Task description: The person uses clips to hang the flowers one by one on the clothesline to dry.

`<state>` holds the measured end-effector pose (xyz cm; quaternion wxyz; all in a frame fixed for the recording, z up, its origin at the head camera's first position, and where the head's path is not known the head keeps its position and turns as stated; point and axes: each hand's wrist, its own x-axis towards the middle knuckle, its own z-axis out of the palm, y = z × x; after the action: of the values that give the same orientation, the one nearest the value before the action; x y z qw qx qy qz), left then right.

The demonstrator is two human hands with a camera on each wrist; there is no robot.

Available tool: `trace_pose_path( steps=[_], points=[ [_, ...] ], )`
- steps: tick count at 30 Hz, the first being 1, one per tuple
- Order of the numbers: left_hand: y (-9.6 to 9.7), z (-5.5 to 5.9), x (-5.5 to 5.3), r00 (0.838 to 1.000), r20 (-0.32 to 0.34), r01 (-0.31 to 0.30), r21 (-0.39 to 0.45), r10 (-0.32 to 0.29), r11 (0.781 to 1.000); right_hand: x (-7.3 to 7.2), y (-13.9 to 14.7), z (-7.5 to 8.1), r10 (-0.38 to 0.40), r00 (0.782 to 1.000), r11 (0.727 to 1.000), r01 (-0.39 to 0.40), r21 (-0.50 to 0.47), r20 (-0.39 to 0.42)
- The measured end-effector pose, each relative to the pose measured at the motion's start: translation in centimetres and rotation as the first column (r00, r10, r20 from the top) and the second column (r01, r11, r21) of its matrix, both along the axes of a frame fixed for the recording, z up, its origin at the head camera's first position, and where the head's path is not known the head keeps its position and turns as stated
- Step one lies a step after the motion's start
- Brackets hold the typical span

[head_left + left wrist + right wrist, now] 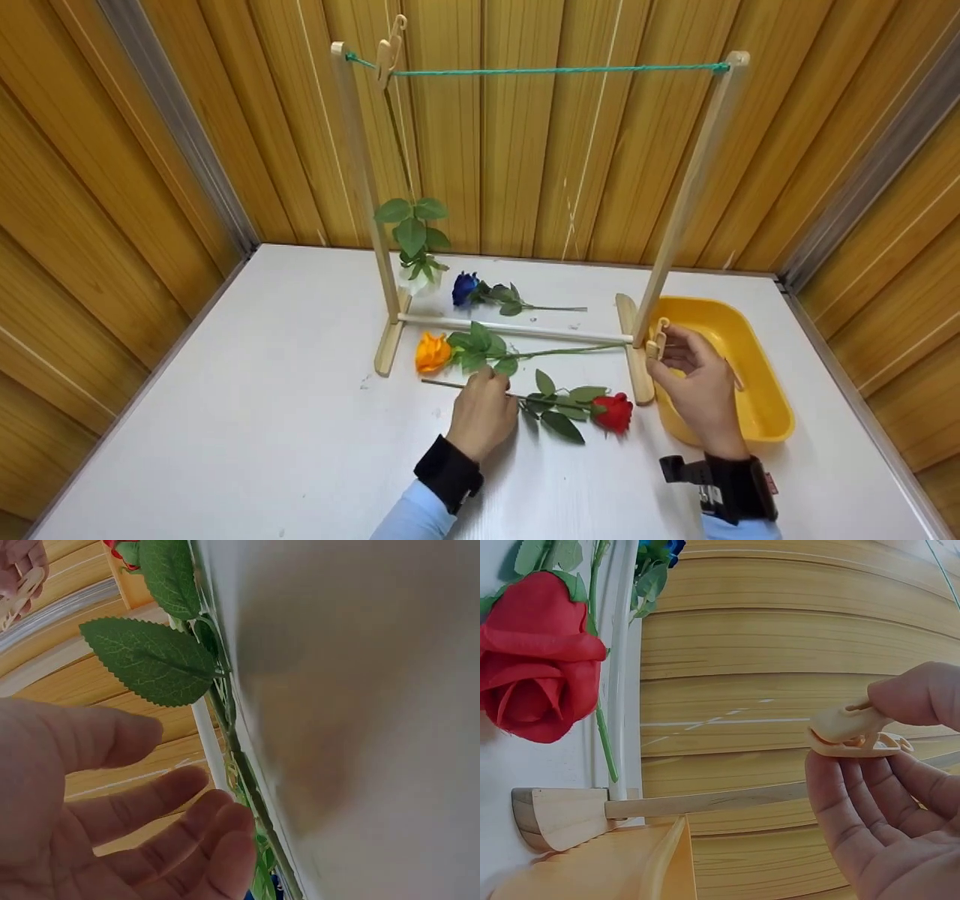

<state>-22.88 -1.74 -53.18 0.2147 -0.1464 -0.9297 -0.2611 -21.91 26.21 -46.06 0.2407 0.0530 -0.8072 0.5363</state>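
White table [262, 435] below, and the red rose [571, 412] is lying crosswise, stem by my parted left hand [484, 412], while I'm pinching a clothespin [657, 345] in my right hand [701, 386].

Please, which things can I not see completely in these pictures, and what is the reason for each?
Head view: part of the stem of the red rose, covered by the left hand.
Head view: some inside of the yellow tub, behind the right hand.
Right wrist view: part of the blue flower head, cut off by the top edge.
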Motion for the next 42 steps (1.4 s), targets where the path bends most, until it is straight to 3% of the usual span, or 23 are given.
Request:
trace_pose_path(
  steps=[5,9,20,25,33,39,42],
  points=[
    [0.1,0.1,0.1,1.0,-0.016,0.004,-0.151,-0.006,0.989,0.0,0.0,0.1,-0.006,1.0,1.0,0.006,0.011,0.012],
    [0.2,0.4,0.0,1.0,0.008,0.019,-0.198,-0.018,0.98,0.0,0.0,0.1,-0.003,1.0,1.0,0.003,0.013,0.009],
    [0.7,0.9,0.4,0.998,0.04,0.049,-0.208,-0.041,0.977,0.2,0.1,0.2,-0.005,1.0,1.0,0.005,0.017,0.006],
    [0.5,0.9,0.3,0.994,0.079,0.091,-0.195,-0.077,0.977,0.2,0.1,0.1,-0.004,1.0,1.0,0.004,0.029,0.002],
    [0.1,1.1,0.2,0.984,0.083,0.174,-0.195,-0.161,0.965,0.1,0.0,0.0,0.013,1.0,1.0,-0.013,0.019,-0.005],
    [-0.1,1.7,0.2,0.966,0.168,0.223,-0.17,-0.195,0.96,0.1,-0.3,0.0,0.04,0.999,0.999,-0.04,0.011,0.029],
    [-0.4,1.9,0.1,0.965,0.196,0.205,-0.145,-0.175,0.968,0.2,-0.4,0.0,0.042,0.998,0.999,-0.043,0.01,0.05]
  ],
)
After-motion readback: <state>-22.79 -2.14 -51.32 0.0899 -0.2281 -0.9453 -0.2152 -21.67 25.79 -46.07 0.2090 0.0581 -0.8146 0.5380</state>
